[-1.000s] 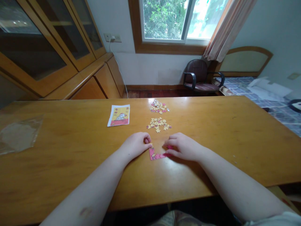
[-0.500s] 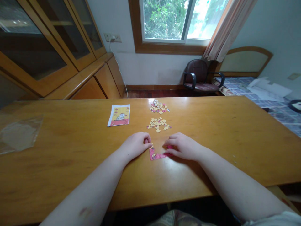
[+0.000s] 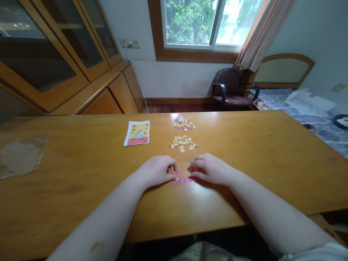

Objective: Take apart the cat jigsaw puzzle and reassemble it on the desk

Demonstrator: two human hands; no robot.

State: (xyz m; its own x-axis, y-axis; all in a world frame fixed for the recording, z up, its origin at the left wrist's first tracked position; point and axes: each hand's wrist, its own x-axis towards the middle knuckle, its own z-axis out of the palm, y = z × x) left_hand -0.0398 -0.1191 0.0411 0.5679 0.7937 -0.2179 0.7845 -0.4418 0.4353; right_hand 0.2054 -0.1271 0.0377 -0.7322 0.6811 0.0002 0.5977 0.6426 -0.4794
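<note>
A partly joined jigsaw puzzle lies on the table, its pink pieces forming a low U-shaped border. At its left side my left hand has thumb and fingers bent around the edge pieces, touching them. My right hand rests over the right end, fingers curled around the pink pieces there and covering part of them. Just beyond both hands is a spread of loose yellow jigsaw pieces. Farther back sits a heaped pile of mixed pieces. Left of these lies a picture card showing a white animal on yellow and pink.
A clear plastic bag lies at the left of the wooden table. Behind the table stand a glass-door cabinet, a brown armchair and a bed. The table's near edge runs close to my lap.
My left hand has moved slightly down along the left side of the puzzle, its thumb now lower near the corner. My right hand stays in place.
</note>
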